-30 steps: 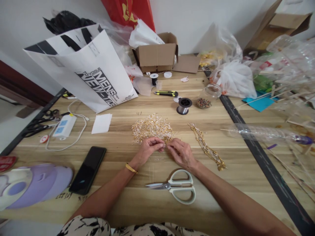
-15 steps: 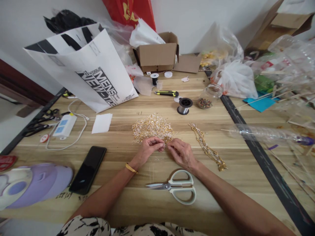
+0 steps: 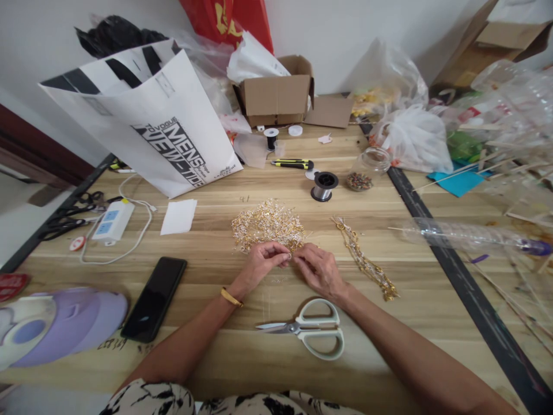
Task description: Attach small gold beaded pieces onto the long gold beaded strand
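Just in front of a heap of small gold and silver beads (image 3: pixel 268 222), my two hands nearly meet at the fingertips. My left hand (image 3: pixel 264 262) pinches a tiny ring-like silvery piece between thumb and forefinger. Thumb and finger of my right hand (image 3: pixel 318 270) are pressed together beside it, on something too small to make out. A fine clear thread or wire seems to hang below the left hand. White-handled scissors (image 3: pixel 309 328) lie below the hands, blades pointing left. To the right rests a bundle of gold and silver beaded strands (image 3: pixel 365 256).
A wire spool (image 3: pixel 324 186), a yellow-black utility knife (image 3: pixel 292 164) and a jar of beads (image 3: pixel 367 169) stand or lie behind the heap. Left are a phone (image 3: pixel 154 300), a power strip (image 3: pixel 113 221) and a large paper bag (image 3: pixel 151 127). Plastic bottles (image 3: pixel 510 104) crowd the right.
The fingertips have shifted very slightly; both hands stay pinched in the same place. Nothing else has visibly moved.
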`<state>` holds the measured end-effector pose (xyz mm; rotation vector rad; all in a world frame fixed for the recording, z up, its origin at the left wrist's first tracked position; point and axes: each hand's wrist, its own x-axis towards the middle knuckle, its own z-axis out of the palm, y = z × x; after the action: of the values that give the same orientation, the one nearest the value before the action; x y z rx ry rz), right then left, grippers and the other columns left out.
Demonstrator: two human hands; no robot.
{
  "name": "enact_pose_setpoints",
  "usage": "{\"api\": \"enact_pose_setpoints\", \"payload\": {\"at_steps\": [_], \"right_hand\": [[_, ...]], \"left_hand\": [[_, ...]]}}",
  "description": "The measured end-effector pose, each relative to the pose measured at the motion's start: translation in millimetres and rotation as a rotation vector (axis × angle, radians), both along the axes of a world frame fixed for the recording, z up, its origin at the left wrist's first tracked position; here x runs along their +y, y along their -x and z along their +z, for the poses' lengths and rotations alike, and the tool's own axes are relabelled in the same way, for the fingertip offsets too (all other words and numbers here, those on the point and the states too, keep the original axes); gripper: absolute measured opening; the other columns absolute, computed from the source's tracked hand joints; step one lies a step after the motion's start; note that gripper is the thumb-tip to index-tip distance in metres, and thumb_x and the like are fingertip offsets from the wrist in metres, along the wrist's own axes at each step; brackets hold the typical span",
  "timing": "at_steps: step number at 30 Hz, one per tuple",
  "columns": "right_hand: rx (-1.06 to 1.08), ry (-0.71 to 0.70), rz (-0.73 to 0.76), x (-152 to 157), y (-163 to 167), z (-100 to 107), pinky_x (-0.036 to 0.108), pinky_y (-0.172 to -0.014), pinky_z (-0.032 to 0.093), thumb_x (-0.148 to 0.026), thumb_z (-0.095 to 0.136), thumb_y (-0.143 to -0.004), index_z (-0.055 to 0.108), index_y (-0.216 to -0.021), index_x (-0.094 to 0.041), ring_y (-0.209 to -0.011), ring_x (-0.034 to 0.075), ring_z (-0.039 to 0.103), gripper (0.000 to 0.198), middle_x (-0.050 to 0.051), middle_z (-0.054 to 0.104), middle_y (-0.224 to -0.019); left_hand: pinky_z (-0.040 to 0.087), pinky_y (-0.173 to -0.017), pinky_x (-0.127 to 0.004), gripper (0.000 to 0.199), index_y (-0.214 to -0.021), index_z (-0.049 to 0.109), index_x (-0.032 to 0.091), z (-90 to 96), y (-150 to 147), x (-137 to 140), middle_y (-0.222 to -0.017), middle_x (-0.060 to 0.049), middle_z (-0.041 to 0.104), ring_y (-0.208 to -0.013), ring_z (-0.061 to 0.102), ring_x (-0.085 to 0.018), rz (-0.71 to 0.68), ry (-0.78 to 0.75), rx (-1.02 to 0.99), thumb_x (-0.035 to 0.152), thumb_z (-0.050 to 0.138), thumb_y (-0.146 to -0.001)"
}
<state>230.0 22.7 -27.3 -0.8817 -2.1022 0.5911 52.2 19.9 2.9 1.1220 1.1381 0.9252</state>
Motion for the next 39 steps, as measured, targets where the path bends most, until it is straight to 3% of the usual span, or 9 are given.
{"api": "enact_pose_setpoints", "payload": {"at_steps": [14, 24, 39], "right_hand": [[0.079, -0.001, 0.047, 0.5, 2.1, 1.6, 0.030, -0.074, 0.053, -0.014, 0.046, -0.091, 0.060, -0.106, -0.017, -0.081, 0.017, 0.062, 0.021, 0.009, 0.067, -0.092], [0.085, -0.008, 0.015, -0.8, 1.5, -2.3, 0.028, -0.071, 0.055, -0.017, 0.047, -0.091, 0.052, -0.111, -0.019, -0.080, 0.016, 0.066, 0.020, 0.007, 0.068, -0.092], [0.000, -0.055, 0.021, -3.5, -0.6, -5.0, 0.027, -0.073, 0.054, -0.017, 0.046, -0.093, 0.049, -0.113, -0.019, -0.084, 0.015, 0.065, 0.021, 0.007, 0.066, -0.098]], "left_hand": [[0.046, -0.059, -0.022, 0.019, -0.075, 0.066, 0.012, -3.7, -1.4, -0.1, -0.064, -0.001, 0.064, -0.060, 0.056, -0.010, 0.048, -0.040, 0.011, 0.028, 0.072, -0.067], [0.049, -0.063, -0.023, 0.022, -0.079, 0.065, 0.012, -5.6, -3.6, -1.9, -0.070, -0.002, 0.067, -0.066, 0.060, -0.012, 0.069, -0.021, -0.050, 0.025, 0.074, -0.065], [0.049, -0.067, -0.024, 0.015, -0.080, 0.067, 0.012, -8.6, -0.5, -1.5, -0.074, -0.004, 0.069, -0.069, 0.061, -0.013, -0.040, -0.030, 0.050, 0.021, 0.071, -0.068]]}}
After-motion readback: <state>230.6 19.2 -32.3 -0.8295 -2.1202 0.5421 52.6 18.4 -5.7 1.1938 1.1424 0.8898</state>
